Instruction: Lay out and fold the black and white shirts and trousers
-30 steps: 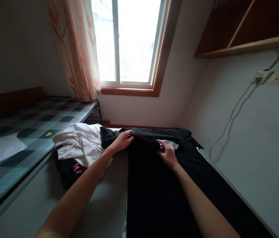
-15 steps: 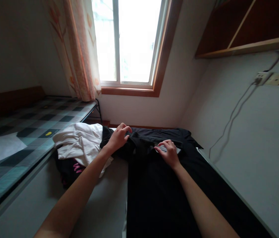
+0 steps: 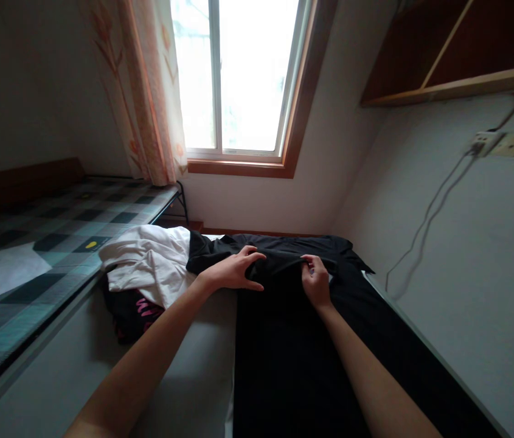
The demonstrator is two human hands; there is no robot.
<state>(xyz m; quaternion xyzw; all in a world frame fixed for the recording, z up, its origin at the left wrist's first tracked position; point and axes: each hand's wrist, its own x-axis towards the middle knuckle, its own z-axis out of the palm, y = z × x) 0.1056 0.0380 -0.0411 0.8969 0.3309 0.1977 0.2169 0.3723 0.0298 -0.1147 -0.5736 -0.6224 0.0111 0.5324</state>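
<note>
A black garment (image 3: 284,340) lies spread over the white surface in front of me, its far part bunched and folded; which kind of garment it is I cannot tell. My left hand (image 3: 238,271) rests over its far left part, thumb and fingers spread apart. With fingers closed, my right hand (image 3: 316,281) pinches a raised fold of the black cloth a little to the right. Left of my hands lies a crumpled white garment (image 3: 149,258), on top of a dark cloth with pink lettering (image 3: 142,310).
A checkered mattress (image 3: 78,213) with a sheet of paper (image 3: 1,271) on it runs along the left. Behind are a window (image 3: 252,79) and a flowered curtain (image 3: 147,109). A wooden shelf (image 3: 461,85) and a socket with a cord (image 3: 485,143) are on the right wall.
My left hand has moved right and nearer, and its fingers have spread. My right hand has closed on the black cloth and lifted a fold, covering most of the pale patch.
</note>
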